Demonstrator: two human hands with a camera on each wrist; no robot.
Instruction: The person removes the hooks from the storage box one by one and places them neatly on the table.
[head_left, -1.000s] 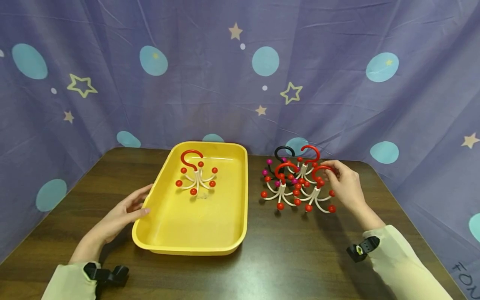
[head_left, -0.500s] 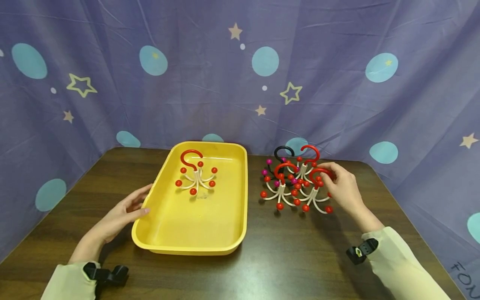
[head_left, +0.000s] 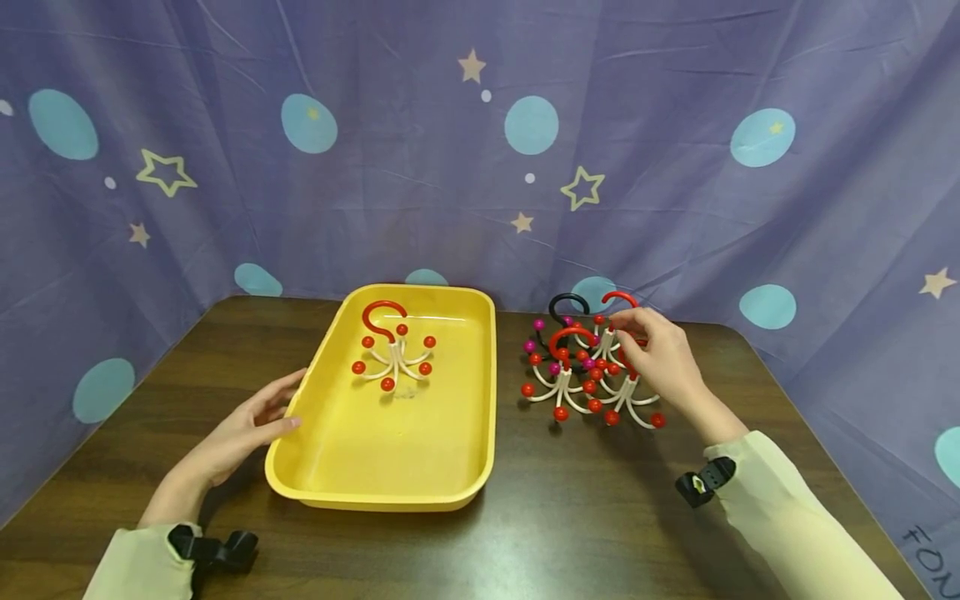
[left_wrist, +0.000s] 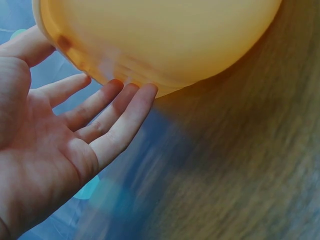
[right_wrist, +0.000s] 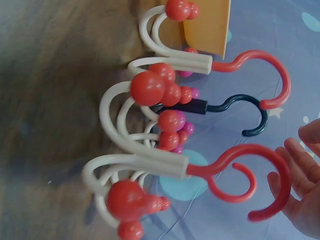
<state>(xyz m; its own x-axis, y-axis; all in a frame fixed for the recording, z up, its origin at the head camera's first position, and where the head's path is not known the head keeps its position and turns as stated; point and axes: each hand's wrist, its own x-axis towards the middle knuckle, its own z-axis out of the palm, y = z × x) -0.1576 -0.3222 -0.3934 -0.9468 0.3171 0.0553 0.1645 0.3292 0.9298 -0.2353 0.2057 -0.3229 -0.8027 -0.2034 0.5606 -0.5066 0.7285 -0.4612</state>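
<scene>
My left hand (head_left: 240, 433) holds the left side of a yellow tray (head_left: 420, 467), thumb over the rim and fingers against the outer wall. In the tray stands a white ball-ended claw hanger (head_left: 395, 354) with a red hook. At right, my right hand (head_left: 663, 358) reaches over the front right claw hanger (head_left: 628, 396), fingertips close to the back red-hooked hanger (head_left: 621, 297). The right wrist view shows its loosely bent fingers (right_wrist: 300, 165) behind a large red hook (right_wrist: 240, 152), not wrapped around it.
Beside these stand another white claw hanger (head_left: 564, 381) with a red hook and a black hanger (head_left: 567, 297) with magenta balls, their arms overlapping. A brown wooden table (head_left: 570, 517) carries everything. A purple starred curtain (head_left: 420, 167) hangs behind.
The front right hanger has shifted slightly left. My right hand has left its hook and moved left and back toward the rear hanger. The left hand and tray have stayed put.
</scene>
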